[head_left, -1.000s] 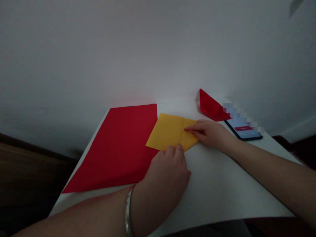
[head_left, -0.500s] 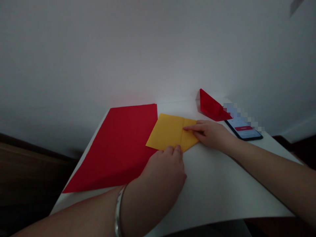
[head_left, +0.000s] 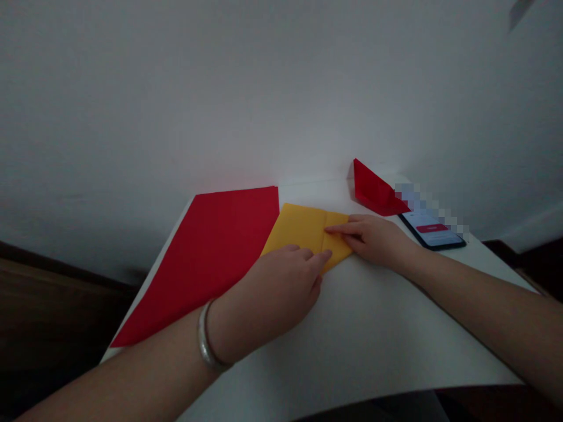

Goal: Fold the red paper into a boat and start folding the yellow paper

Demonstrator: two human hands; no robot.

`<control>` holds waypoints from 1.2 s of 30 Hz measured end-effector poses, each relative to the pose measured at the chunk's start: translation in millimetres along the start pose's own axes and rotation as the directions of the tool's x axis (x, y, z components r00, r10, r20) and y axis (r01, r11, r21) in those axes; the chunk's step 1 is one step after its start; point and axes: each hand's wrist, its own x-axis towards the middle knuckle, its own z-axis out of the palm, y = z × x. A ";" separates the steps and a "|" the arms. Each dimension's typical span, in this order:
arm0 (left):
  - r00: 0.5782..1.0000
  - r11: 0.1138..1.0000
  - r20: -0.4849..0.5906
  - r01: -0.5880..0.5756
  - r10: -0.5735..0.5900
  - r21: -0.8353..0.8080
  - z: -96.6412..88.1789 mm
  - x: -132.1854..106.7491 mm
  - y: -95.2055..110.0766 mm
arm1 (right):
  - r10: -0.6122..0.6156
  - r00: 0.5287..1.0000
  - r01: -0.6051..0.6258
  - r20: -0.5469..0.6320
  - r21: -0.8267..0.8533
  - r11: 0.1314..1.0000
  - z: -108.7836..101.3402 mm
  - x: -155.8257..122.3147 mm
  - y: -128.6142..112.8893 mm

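Observation:
A folded yellow paper [head_left: 303, 230] lies on the white table [head_left: 378, 334], with a vertical crease near its right side. My left hand [head_left: 281, 287] rests on the paper's near edge, fingers stretched forward and pressing flat on it. My right hand [head_left: 373, 237] lies on the paper's right flap, index finger pointing left along the fold, fingers flat. A silver bangle [head_left: 206, 344] circles my left wrist.
A large red paper sheet [head_left: 206, 258] lies left of the yellow paper, partly under it. A folded red paper shape [head_left: 373, 190] sits at the back by the wall. A phone [head_left: 433, 230] with a lit screen lies to the right of my right hand.
My left hand has slid forward and to the right over the yellow paper's near edge, covering more of it. My right hand has stayed in place.

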 end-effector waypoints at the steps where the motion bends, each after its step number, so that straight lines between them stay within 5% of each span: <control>1: 1.000 0.999 -0.005 -0.022 0.022 0.029 3.0 0.9 1.0 | 0.002 1.000 -0.002 0.000 0.000 1.000 0.1 -0.1 -0.1; 19: 0.994 0.992 -0.075 -0.077 0.084 0.099 36.4 5.3 8.7 | -0.041 0.991 0.055 -0.130 0.109 0.993 8.4 5.1 8.4; 36: 0.982 0.980 -0.014 -0.189 0.190 0.064 25.0 2.2 -5.6 | -0.047 0.991 0.052 -0.127 0.040 0.998 9.5 9.3 11.0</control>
